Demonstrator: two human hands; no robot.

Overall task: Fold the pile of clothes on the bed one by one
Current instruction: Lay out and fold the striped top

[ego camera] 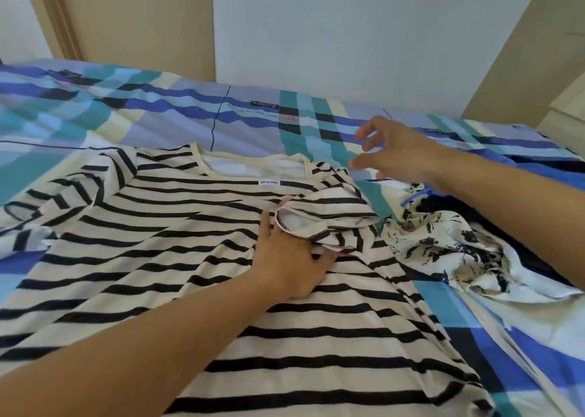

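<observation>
Pressing the striped shirt spread on the bed, left hand lay flat by its folded-in sleeve; right hand hovered above, fingers loose, holding nothing; printed garment crumpled alongside.

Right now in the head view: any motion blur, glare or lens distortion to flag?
Head view: right hand smeared by motion, fingers soft. Head view: left hand resting on the cream-and-black striped T-shirt is sharp. Head view: soft, even light, no hard shadows, no glare on the blue checked bedsheet. Head view: wide-angle lens tilts the beige wall panels at the sides.
</observation>
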